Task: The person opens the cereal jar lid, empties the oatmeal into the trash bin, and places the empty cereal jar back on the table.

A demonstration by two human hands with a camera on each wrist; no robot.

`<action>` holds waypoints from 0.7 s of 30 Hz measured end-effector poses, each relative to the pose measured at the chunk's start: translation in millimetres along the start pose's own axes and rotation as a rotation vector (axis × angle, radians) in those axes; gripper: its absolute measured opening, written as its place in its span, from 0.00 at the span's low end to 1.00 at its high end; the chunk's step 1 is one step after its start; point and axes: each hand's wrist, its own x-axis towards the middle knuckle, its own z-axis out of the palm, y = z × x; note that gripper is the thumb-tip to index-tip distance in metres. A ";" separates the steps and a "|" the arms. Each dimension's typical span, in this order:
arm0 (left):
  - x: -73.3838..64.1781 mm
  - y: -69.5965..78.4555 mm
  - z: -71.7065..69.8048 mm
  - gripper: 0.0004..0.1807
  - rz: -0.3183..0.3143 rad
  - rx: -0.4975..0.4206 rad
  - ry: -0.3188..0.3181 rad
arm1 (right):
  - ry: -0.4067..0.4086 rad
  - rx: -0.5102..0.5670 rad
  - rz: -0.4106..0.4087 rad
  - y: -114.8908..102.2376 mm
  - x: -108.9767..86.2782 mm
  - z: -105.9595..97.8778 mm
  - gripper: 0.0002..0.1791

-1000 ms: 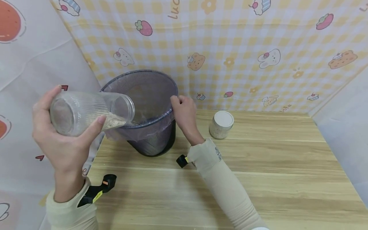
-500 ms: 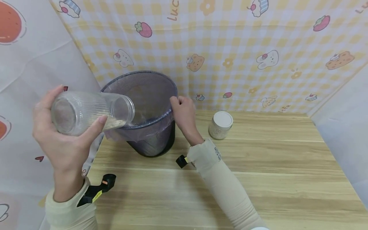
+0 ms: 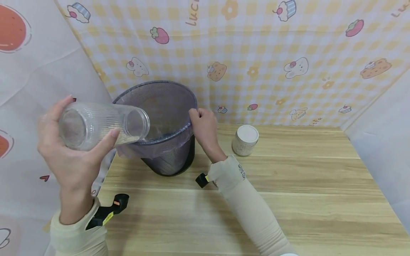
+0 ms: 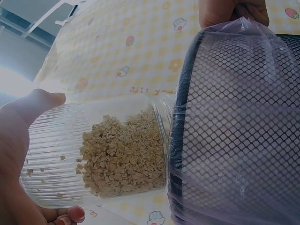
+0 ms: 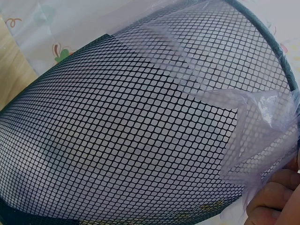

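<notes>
My left hand (image 3: 72,160) holds a clear ribbed jar (image 3: 99,121) on its side, thumb and fingers round its body. The jar's open mouth sits over the near left rim of a dark mesh wastebasket (image 3: 171,161). In the left wrist view, pale flakes that look like oats (image 4: 124,157) lie heaped near the mouth, and a few bits cling to the ribbed wall. My right hand (image 3: 206,131) grips the basket's right rim, fingers curled over it. A thin purplish bag (image 5: 234,136) lines the basket and folds out over the rim. The basket is tilted towards the jar.
A small glass jar with a white lid (image 3: 245,140) stands upright on the wooden table (image 3: 288,206), right of the right hand. Behind the table hangs a yellow checked cloth (image 3: 256,46). A white printed cloth (image 3: 29,85) covers the left side.
The pale flakes visible in the ribbed jar have become fewer, thinning out towards its mouth. The jar has shifted very slightly right. Both hands keep their holds.
</notes>
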 end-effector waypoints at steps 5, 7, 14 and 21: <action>0.5 -2.6 0.0 0.40 0.001 0.013 -0.006 | -0.004 -0.007 0.004 -0.5 -0.3 -0.6 0.20; 0.6 -3.0 -0.1 0.40 0.001 0.015 -0.011 | -0.005 -0.007 0.007 -0.9 -0.6 -0.7 0.20; 0.8 -1.6 -0.2 0.40 -0.007 0.008 -0.025 | -0.004 -0.010 0.001 -1.2 -0.8 -1.1 0.20; 1.7 -1.3 -0.5 0.40 -0.002 0.008 -0.036 | -0.001 -0.007 -0.001 -1.1 -0.7 -1.1 0.20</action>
